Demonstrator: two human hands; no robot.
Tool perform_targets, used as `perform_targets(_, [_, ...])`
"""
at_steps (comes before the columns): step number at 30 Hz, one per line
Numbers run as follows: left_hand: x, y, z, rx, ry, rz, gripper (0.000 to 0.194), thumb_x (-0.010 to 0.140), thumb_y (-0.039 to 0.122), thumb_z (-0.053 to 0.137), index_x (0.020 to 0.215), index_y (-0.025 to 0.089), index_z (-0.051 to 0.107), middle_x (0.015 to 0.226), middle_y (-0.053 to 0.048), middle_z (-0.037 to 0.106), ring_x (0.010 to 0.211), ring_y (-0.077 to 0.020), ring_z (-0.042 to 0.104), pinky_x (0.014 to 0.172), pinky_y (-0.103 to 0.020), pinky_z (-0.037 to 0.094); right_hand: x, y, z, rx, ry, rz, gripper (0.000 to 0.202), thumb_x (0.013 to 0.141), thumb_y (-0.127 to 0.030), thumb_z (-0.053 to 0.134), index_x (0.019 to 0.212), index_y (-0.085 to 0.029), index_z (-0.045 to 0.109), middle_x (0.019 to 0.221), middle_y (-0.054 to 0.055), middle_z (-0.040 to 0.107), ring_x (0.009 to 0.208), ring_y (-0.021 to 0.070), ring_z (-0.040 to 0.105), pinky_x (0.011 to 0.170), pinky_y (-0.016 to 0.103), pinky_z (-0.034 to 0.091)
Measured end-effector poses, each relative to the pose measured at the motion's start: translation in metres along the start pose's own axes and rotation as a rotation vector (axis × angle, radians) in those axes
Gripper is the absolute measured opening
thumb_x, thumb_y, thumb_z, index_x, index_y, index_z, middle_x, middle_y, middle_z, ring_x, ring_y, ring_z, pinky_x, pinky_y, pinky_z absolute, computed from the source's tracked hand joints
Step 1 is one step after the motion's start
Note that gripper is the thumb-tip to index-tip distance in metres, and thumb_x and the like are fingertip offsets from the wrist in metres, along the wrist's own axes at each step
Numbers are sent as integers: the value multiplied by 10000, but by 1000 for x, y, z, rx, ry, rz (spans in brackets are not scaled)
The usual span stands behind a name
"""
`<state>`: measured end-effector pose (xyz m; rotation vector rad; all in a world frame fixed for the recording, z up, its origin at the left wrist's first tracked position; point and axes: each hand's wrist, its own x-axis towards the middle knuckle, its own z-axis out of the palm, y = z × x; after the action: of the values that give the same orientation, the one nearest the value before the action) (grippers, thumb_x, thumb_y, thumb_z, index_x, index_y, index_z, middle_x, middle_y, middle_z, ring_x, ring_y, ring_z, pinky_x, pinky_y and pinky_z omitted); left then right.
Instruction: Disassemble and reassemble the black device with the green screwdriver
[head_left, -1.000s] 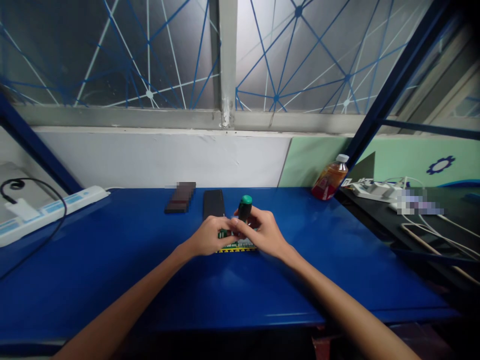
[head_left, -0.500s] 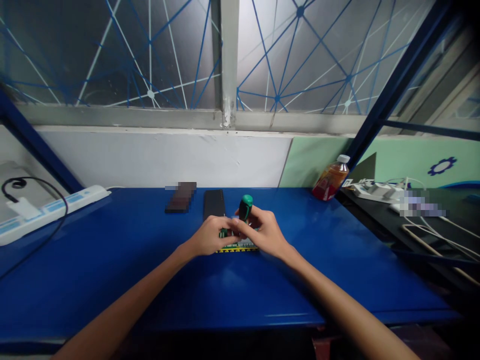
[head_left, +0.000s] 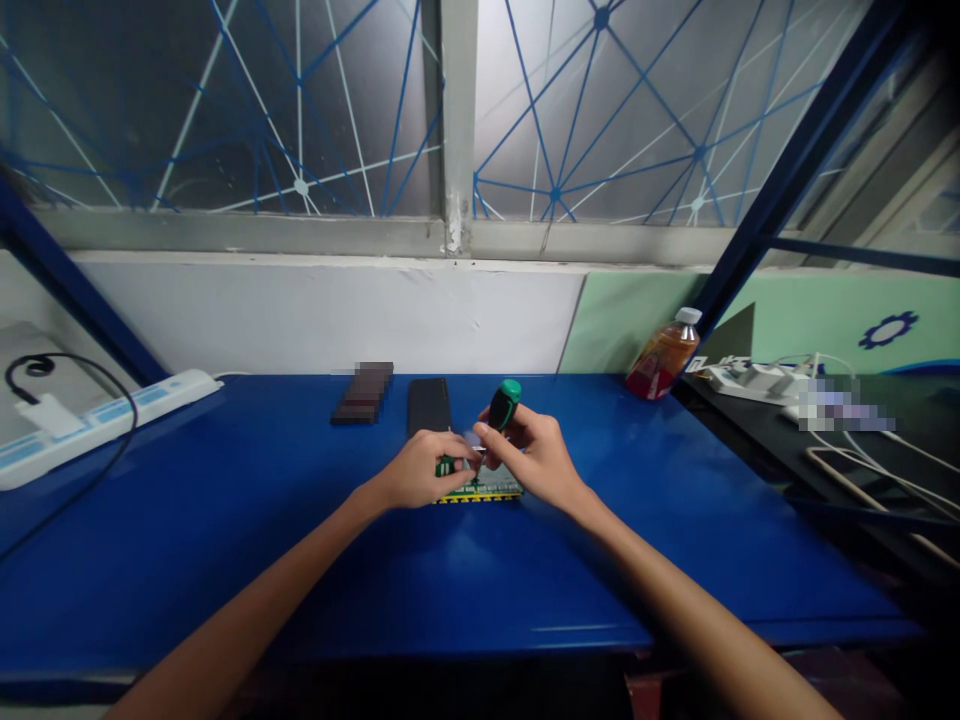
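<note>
A green circuit board with a yellow-and-black front edge (head_left: 487,496) lies on the blue table (head_left: 247,480), partly covered by both hands. My right hand (head_left: 534,455) is closed round a green and black screwdriver (head_left: 506,402), its handle tilted to the right and its shaft pointing down at the board. At the board's left side, my left hand (head_left: 424,468) has its fingers bent over the board near the screwdriver's tip; whether they pinch something small is hidden. Directly behind the left hand lies a black flat box-like object (head_left: 429,405).
A dark, partly blurred object (head_left: 364,393) lies at the back, left of the black one. A drink bottle (head_left: 664,355) leans at the back right. A white power strip (head_left: 112,425) with a cable is at the left; cables and another strip (head_left: 761,383) are at the right.
The screwdriver's handle has moved right and tilts more. My right hand has shifted slightly right, opening a gap between the two hands. My left hand has hardly moved.
</note>
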<state>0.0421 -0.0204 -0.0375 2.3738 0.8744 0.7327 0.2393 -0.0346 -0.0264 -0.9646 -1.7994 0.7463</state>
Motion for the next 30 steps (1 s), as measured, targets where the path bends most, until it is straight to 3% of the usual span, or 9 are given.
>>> perform_targets(8, [-1, -2, -1, 11, 8, 52, 178, 826, 165, 554, 846, 158, 731, 828, -40, 721, 713, -145, 626, 692, -250, 476, -1, -3, 3, -15, -70, -9, 274, 910, -439, 568, 939, -173, 625, 641, 0, 637, 556, 125, 579, 534, 267, 444])
perform_targets(19, [0, -3, -1, -5, -46, 12, 184, 796, 183, 617, 936, 166, 735, 924, -54, 724, 813, -170, 647, 731, -259, 476, 0, -2, 1, 30, 6, 1, 275, 887, -453, 603, 944, -184, 617, 649, -2, 647, 540, 133, 600, 539, 276, 465])
perform_targets(26, [4, -5, 8, -58, 77, -42, 154, 806, 255, 661, 876, 150, 751, 789, -49, 710, 662, -137, 593, 639, -250, 449, 2, -4, -3, 76, 68, -14, 248, 884, -431, 615, 926, -187, 622, 628, -2, 638, 544, 145, 623, 542, 283, 488])
perform_targets(30, [13, -4, -3, -6, 129, -65, 161, 819, 234, 634, 896, 170, 760, 844, -50, 716, 689, -136, 604, 651, -248, 452, 8, -4, -13, 168, 206, -36, 253, 866, -430, 637, 905, -181, 617, 676, 8, 643, 521, 142, 625, 524, 287, 508])
